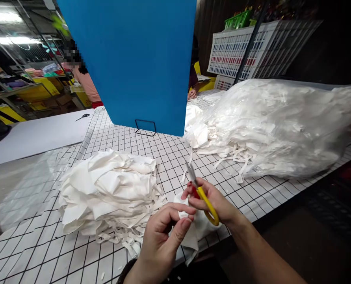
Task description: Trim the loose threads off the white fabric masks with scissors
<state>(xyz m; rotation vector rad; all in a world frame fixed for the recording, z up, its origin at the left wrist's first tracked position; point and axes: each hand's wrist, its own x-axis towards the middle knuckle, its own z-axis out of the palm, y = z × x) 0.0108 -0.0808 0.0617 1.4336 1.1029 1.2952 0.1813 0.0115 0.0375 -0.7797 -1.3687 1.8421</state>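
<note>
One hand (163,232) — the left — pinches white fabric (190,238); the right hand (221,203) holds yellow-handled scissors (203,197).

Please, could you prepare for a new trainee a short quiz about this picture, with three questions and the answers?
1. Which hand holds the yellow-handled scissors?
(a) left
(b) right

2. True or false: the blue board lies flat on the grid-patterned table.

3. Fill in the missing word: seen by the worker, the pile of white fabric is to the ____ of the clear plastic bag.

Key
1. (b): the right hand.
2. False: it stands upright.
3. Left.
</note>
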